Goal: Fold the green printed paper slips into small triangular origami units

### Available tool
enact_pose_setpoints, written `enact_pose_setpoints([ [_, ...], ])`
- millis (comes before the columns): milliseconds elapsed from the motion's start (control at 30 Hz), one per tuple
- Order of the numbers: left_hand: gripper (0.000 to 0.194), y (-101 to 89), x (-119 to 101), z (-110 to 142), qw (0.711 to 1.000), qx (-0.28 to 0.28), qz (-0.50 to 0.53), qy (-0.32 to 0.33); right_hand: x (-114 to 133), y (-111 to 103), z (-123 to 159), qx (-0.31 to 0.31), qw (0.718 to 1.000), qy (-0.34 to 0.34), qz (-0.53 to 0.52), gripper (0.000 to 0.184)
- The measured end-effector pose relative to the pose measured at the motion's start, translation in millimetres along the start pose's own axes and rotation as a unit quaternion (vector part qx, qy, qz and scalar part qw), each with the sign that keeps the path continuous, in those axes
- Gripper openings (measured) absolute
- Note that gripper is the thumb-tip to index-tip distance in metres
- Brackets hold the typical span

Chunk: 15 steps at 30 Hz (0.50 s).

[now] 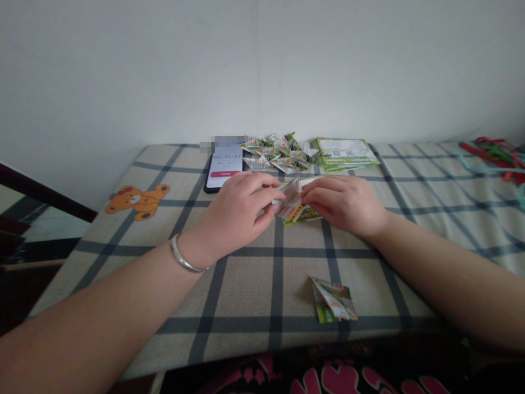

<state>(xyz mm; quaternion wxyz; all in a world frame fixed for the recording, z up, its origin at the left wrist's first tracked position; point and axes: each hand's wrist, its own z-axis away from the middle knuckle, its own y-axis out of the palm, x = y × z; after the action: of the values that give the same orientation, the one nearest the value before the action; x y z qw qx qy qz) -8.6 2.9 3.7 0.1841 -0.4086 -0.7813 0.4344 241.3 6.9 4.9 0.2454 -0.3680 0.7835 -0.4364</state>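
Between my two hands is a partly folded printed paper with a pointed corner standing up. My left hand pinches its left side, fingers bent and thumb below. The fingers of my right hand close on its right side; their tips are partly hidden. Under the paper, green printed sheets lie on the checked tablecloth. Nearer to me rests a small folded paper piece, which neither hand touches.
Behind my hands are a phone showing a timer, a pile of folded paper pieces and a stack of printed leaflets. A bear picture is at the left. Colourful tangled items lie far right, by the wall.
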Motion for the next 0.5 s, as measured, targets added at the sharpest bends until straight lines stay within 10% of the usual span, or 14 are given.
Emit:
enact_pose_setpoints([
  [500, 0.016, 8.8, 6.9, 5.9, 0.995, 0.054, -0.071, 0.033, -9.2, 5.3, -3.2, 0.078, 0.995, -0.038, -0.049, 0.021],
])
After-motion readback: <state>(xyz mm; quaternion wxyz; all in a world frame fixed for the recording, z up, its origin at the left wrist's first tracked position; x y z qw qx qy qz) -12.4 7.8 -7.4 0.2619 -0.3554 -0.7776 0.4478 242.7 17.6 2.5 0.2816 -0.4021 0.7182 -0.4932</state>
